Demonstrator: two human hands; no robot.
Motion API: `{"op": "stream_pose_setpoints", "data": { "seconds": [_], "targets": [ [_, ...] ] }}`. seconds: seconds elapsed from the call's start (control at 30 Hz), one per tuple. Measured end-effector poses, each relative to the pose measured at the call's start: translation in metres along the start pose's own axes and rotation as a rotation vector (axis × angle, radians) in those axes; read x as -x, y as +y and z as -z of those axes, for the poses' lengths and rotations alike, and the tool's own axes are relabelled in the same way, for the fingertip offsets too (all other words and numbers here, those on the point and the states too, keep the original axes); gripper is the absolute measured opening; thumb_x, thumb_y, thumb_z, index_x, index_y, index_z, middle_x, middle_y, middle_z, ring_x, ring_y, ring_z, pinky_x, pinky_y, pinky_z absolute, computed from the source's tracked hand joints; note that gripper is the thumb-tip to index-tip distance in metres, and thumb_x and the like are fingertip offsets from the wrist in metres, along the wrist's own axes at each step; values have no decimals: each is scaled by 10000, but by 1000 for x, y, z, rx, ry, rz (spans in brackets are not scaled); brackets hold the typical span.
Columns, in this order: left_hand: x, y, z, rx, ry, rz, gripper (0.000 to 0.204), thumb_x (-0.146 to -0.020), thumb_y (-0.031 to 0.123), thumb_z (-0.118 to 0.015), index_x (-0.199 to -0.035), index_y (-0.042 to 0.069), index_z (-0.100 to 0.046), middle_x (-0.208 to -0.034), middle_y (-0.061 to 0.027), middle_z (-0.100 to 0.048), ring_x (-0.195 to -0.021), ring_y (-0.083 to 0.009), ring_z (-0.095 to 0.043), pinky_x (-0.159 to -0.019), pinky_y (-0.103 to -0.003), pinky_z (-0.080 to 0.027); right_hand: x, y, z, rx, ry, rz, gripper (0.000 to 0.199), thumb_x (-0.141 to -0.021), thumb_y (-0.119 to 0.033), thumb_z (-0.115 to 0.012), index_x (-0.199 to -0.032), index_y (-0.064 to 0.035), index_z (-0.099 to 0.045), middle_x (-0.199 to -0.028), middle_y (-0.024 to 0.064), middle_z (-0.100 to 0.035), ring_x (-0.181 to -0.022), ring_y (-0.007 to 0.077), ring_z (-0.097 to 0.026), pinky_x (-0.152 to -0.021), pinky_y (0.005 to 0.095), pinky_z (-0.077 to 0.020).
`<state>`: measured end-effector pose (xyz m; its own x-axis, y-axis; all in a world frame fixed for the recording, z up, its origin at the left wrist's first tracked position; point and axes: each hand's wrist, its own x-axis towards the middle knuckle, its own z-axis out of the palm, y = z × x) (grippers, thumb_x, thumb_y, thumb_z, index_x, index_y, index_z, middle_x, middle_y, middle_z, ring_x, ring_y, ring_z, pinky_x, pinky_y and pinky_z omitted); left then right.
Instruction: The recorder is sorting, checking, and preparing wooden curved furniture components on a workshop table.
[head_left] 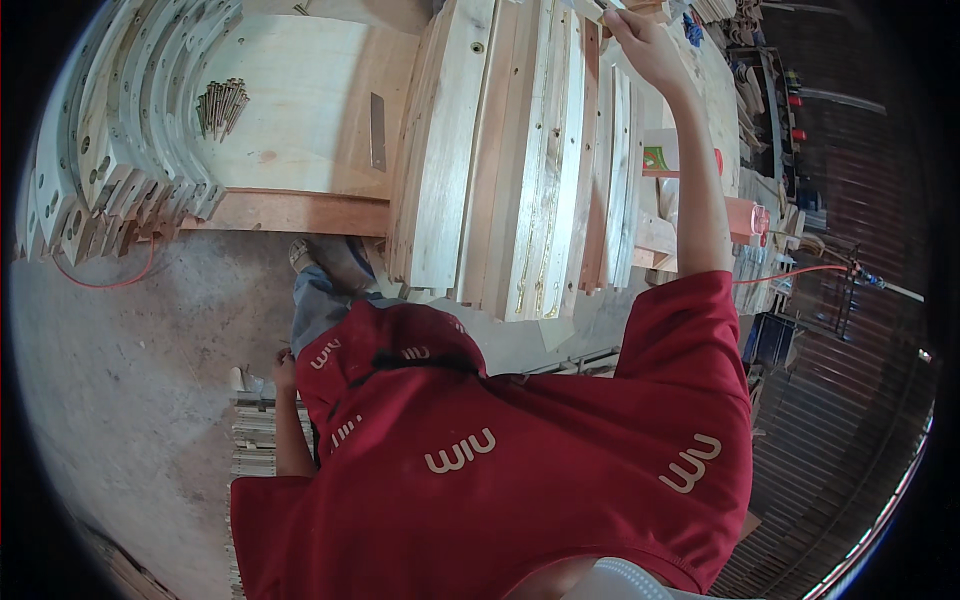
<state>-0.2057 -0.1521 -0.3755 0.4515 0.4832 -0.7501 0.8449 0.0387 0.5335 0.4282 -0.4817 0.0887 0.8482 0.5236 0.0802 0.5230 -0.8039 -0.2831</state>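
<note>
My right hand is stretched to the far end of the wooden slats, close to the picture's upper edge. Its fingers are closed in a pinch around something pale that I cannot make out. Below it lies a row of long wooden slats, side by side and reaching toward my body. Shiny yellowish glue lines run along one pale slat, and several slats have small holes. Down at my left side hangs my left hand, near a stack of strips; its fingers are too small and shadowed to read.
A wooden bench at the left carries a pile of screws, a flat metal strip and curved drilled wooden parts. An orange hose runs at the right, near a corrugated wall. Concrete floor lies at lower left.
</note>
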Motion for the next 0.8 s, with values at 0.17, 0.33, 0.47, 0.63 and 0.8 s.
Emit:
{"op": "stream_pose_setpoints", "data": {
  "seconds": [0.17,0.33,0.47,0.63,0.8],
  "targets": [
    [-2,-6,1,46,13,22,293,-798,193,-487,-1013,21,-586,-874,-173,-624,-847,-250,-598,-754,-351,-450,4,-3,-7,13,96,72,412,-893,-394,-454,-785,-19,-588,-500,43,-403,-479,113,-384,-485,296,-334],
    [-3,-24,4,120,2,-17,299,-786,180,-486,-1018,15,-579,-796,-121,-615,-742,-203,-578,-695,-324,-455,7,-14,-10,-4,85,-29,398,-889,-376,-480,-799,-1,-576,-520,19,-422,-490,95,-360,-475,270,-315],
    [3,-6,3,117,-7,15,295,-788,176,-480,-1020,17,-570,-777,-96,-594,-729,-172,-552,-682,-313,-447,9,-6,-14,2,98,-35,384,-893,-355,-490,-859,17,-582,-552,-18,-423,-526,53,-347,-474,238,-297],
    [9,12,2,78,-13,39,308,-793,182,-467,-1042,19,-547,-829,-100,-590,-766,-173,-548,-702,-311,-443,10,-6,-15,-28,185,26,382,-879,-340,-485,-730,8,-543,-483,38,-386,-455,103,-339,-457,292,-305],
    [6,-3,0,122,13,22,310,-794,184,-469,-1041,14,-549,-829,-102,-594,-766,-175,-550,-705,-309,-444,14,-45,-2,94,151,-160,345,-860,-311,-456,-717,-15,-561,-547,100,-537,-519,187,-534,-514,344,-399]
  ]
}}
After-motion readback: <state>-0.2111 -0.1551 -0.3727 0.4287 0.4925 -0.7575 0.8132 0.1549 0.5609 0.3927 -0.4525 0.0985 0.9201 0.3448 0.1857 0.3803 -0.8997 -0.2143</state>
